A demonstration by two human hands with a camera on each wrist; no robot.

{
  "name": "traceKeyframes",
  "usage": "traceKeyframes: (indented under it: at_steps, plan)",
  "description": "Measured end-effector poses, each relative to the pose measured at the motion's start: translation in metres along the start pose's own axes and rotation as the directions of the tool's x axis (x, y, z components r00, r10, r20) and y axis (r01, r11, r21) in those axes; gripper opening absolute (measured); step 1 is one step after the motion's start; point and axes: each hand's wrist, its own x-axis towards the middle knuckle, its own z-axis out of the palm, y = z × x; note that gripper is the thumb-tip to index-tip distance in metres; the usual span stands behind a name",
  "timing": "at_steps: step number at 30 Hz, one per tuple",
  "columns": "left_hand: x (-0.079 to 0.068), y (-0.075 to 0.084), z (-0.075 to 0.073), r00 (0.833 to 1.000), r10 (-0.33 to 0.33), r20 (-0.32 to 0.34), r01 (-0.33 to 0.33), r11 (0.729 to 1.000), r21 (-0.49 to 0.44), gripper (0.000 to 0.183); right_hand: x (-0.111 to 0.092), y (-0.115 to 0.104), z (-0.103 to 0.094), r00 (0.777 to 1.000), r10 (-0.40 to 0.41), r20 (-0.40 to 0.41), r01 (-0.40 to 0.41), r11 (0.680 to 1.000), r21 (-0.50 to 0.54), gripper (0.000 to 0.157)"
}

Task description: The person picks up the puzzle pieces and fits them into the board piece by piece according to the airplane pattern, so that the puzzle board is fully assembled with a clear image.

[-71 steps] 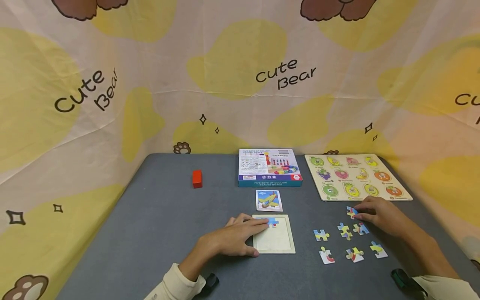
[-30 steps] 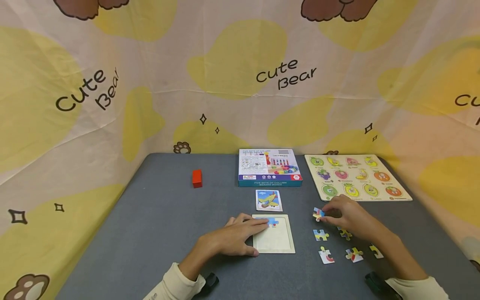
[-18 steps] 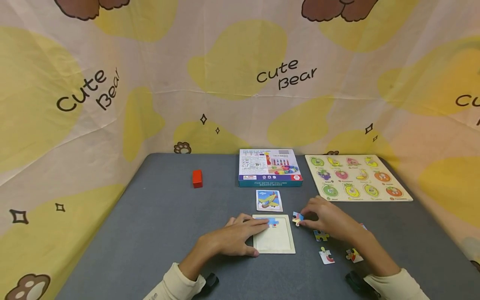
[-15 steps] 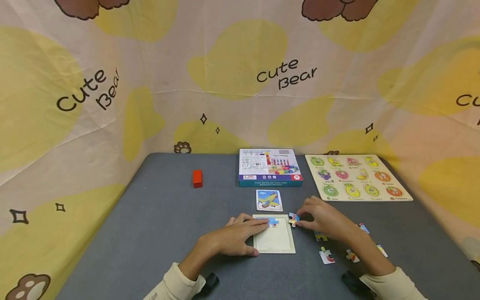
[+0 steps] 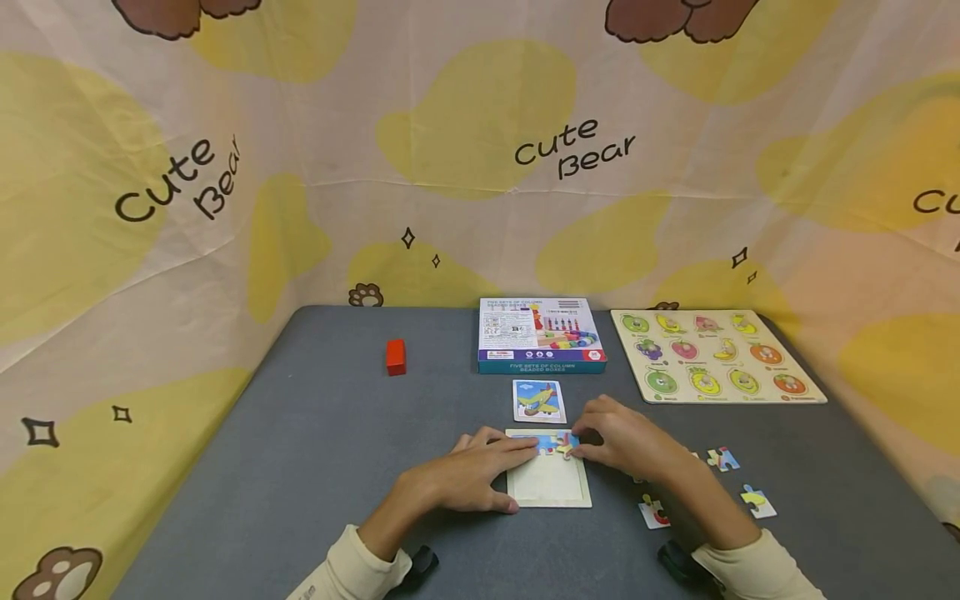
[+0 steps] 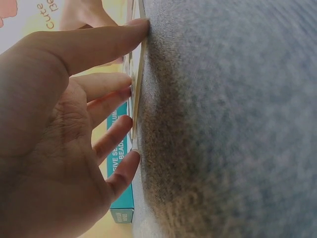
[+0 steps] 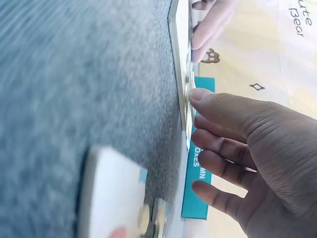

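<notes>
In the head view my left hand lies over the left side of a shallow cream puzzle tray. Its fingertips rest on a blue jigsaw piece along the tray's top edge, and the left wrist view has the thumb at the near rim. At the tray's upper right corner, my right hand pinches another jigsaw piece, blue with yellow and red, between thumb and forefinger. That piece sits right beside the first one. Behind the tray lies a picture card of a yellow plane.
Loose jigsaw pieces lie right of the tray, among them a yellow-and-white one and a red-marked one; the right forearm hides others. Farther back are a boxed bead set, a fruit board and a red block.
My right hand has picked up a jigsaw piece from the far right and carried it left to the tray's upper right corner. The left hand has stayed where it was.
</notes>
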Motion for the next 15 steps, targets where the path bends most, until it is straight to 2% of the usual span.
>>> traceKeyframes:
  at_steps: [7, 15]
  plan:
    - [-0.0002, 0.0001, -0.0002, 1.000, 0.004, 0.000, -0.004, 1.000, 0.000, 0.077, 0.0020, -0.0016, 0.0022, 1.000, 0.015, 0.025, -0.015, 1.000, 0.006, 0.022]
    - [-0.0004, -0.0001, -0.0006, 1.000, 0.003, 0.003, -0.003, 1.000, -0.009, 0.076, 0.0026, -0.0036, 0.0027, 0.997, 0.035, 0.064, -0.039, 0.997, 0.064, 0.020]
